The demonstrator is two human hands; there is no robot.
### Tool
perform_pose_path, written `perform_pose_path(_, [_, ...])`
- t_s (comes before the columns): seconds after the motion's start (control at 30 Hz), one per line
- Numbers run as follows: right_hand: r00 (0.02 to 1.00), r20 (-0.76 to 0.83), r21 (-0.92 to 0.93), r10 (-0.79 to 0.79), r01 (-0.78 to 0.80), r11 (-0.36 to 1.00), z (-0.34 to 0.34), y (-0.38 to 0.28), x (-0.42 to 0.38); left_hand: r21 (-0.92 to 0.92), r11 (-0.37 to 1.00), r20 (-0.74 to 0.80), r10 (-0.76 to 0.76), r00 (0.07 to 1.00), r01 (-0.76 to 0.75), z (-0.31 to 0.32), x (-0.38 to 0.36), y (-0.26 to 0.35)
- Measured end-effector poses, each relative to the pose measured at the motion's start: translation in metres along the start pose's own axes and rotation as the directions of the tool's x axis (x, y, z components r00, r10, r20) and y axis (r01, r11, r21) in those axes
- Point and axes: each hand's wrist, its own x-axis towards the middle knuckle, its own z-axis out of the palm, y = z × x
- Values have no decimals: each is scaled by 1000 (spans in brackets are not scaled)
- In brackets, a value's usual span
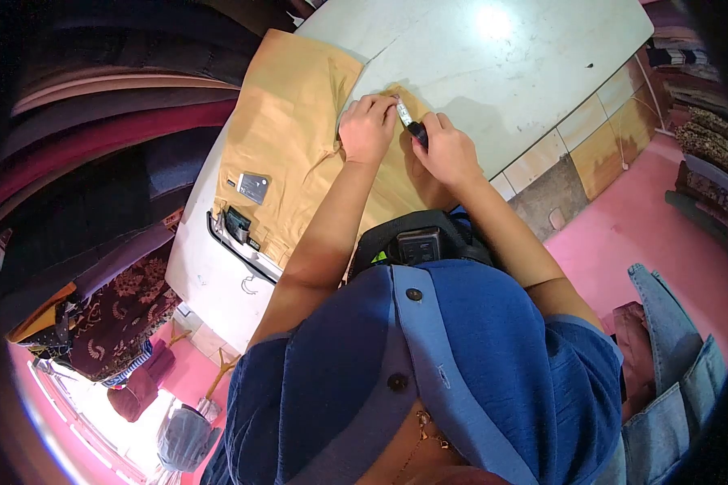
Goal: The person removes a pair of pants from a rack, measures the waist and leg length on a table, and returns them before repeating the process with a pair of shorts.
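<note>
Tan trousers (279, 105) lie spread over the near left part of a white table (510, 73). My left hand (368, 128) is closed at the end of one trouser leg, its fingertips pinching the cloth. A black-handled tool (417, 133) with a pale, shiny front part is gripped in my right hand (446, 149). The tool's front end points at my left fingertips and overlaps the tan cloth; I cannot tell its exact kind. A black hanger (226, 242) is at the trousers' waist, beside a grey tag (252, 187) on the cloth.
Dark and coloured garments (113, 137) hang close along the left. More folded or hanging clothes (708, 129) line the right side, with denim (671, 347) at lower right. A black bag (421, 230) sits at my waist against the table. The floor (623, 202) is pink.
</note>
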Motion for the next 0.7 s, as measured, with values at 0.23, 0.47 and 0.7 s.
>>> perform_pose_path(0.23, [1000,3,-12,-21,21,1000,-1,0,0,38,985,149,-174,973,170,-4,2,14])
perform_pose_path(0.47, [1000,18,-22,0,0,1000,-2,-2,0,-1,957,239,-281,930,289,-7,5,18])
perform_pose_path(0.7, [1000,-1,-11,-6,6,1000,1,0,0,-5,881,376,-436,818,472,-18,19,22])
